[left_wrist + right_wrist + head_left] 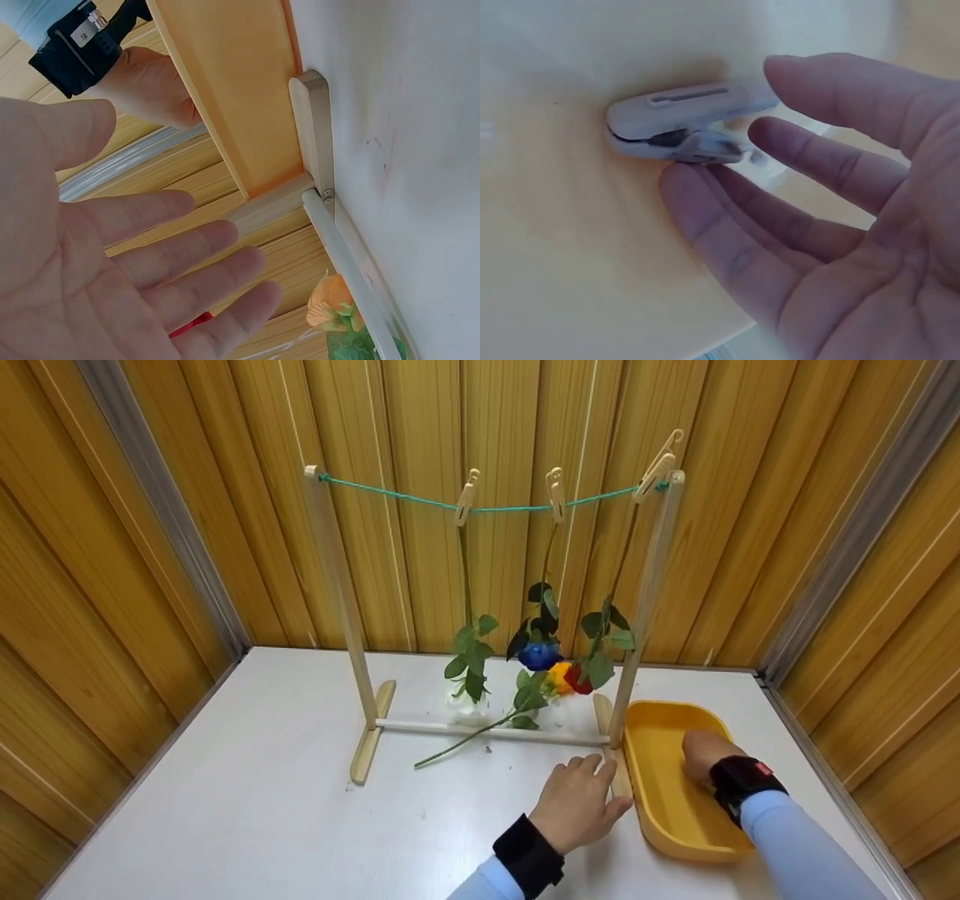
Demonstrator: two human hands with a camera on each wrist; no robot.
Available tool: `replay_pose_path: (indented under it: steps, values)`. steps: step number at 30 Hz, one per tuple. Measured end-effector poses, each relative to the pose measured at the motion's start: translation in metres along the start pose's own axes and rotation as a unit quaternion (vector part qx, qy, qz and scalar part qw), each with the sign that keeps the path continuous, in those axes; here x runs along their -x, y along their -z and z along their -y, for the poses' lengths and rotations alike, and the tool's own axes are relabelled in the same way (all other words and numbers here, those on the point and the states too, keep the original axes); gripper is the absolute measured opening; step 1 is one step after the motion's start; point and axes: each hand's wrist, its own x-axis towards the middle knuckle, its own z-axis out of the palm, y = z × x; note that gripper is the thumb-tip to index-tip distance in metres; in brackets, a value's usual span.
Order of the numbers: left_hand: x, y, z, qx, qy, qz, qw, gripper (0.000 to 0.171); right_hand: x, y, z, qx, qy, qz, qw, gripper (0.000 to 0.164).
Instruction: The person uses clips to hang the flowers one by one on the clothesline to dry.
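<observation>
Inside the yellow plastic tub [660,780], my right hand [705,757] holds a beige clothespin [667,116]. In the right wrist view its thumb is at the handle end and other fingers curl against the underside. My left hand [577,802], fingers spread and nothing in it, is beside the tub near the rack's right foot. A green cord [397,495] on the wooden rack carries pegged flowers hanging head down: a white rose [466,703], a blue rose [538,655] and a red rose [577,679]. On the table lies an orange-yellow rose [559,679], its stem over the rack's bottom bar.
The rack's right post [646,615] stands close against the tub's left side. Its left foot [371,735] rests on the white table [247,810]. Wood-patterned panels [420,427] enclose the back and sides.
</observation>
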Motion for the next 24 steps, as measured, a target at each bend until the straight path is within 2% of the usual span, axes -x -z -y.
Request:
replay_pose_path:
  steps: [7, 10, 17, 24]
  values:
    - [0.003, 0.001, 0.003, -0.011, 0.006, -0.002, 0.9999, 0.056, -0.001, -0.004, 0.000, -0.010, 0.009, 0.009, 1.000, 0.007]
    - [0.005, 0.001, 0.005, -0.011, 0.010, -0.002, 0.9999, 0.057, -0.003, -0.001, 0.003, -0.035, 0.017, 0.002, 0.999, 0.015]
    - [0.009, 0.005, 0.014, 0.007, 0.023, 0.006, 0.9997, 0.054, -0.005, 0.020, 0.026, -0.097, 0.011, 0.004, 0.995, 0.020]
    - [0.012, 0.010, 0.023, 0.027, 0.042, -0.001, 0.9988, 0.055, 0.002, 0.045, 0.053, -0.150, 0.006, -0.019, 0.989, 0.012]
